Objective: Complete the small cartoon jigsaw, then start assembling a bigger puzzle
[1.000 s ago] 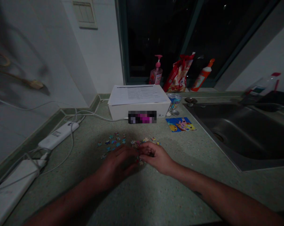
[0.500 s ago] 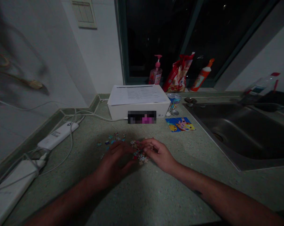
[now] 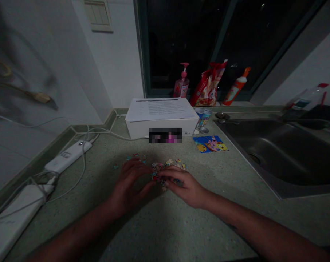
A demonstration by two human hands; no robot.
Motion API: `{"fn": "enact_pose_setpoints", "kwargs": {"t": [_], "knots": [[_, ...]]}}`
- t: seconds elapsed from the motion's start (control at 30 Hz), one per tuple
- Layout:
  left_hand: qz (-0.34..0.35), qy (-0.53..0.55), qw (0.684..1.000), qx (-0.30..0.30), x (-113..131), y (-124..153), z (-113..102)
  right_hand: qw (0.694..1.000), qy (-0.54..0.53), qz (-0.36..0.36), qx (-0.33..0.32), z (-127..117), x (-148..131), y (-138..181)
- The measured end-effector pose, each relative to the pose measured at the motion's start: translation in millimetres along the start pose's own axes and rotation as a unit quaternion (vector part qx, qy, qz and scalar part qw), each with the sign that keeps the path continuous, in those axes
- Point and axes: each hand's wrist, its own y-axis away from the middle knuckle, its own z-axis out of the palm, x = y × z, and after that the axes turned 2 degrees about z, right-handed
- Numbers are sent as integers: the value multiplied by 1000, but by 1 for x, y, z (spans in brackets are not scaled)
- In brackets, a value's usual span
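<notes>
Dim room. A speckled green stone countertop fills the view, with a brushed steel sink set in at right. Behind it is a dark window, and along its base stand a pink pump soap bottle, a red foil snack bag and a white tube with an orange cap. Against the back sits a white cardboard box, a printed white paper sheet lying on top. A long white power strip and a white plug adapter lie at left, with white cables trailing along the counter. A colourful printed picture card lies flat just right of the box, near the sink edge.

Both hands are mid-counter, in front of the box. Left hand: fingers curled, slightly apart, tips at the left side of the heap. Right hand: fingers close together, tips down on the heap. Too dim and small to tell if either has a piece pinched.

Small multicoloured jigsaw pieces lie in a loose heap between the hands, partly under them, with a thinner blue-toned scatter of jigsaw pieces beyond the left hand. No joined section visible, so all pieces look loose.
</notes>
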Motion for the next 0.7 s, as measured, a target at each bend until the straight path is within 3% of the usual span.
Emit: {"fn": "enact_pose_setpoints", "kwargs": {"t": [0.23,0.5,0.6,0.7], "knots": [[15,-15,1000,3,0,-2,-1,1000,4,-24,-3,-1,0,-2],[1,-80,997,18,-9,-7,-5,974,144,-52,165,-22,21,-4],[-35,-91,995,-13,-18,-6,-4,964,171,-47,199,-30,26,-3],[-70,-98,989,-85,-28,-3,0,956,185,-42,225,-33,28,-4]]}}
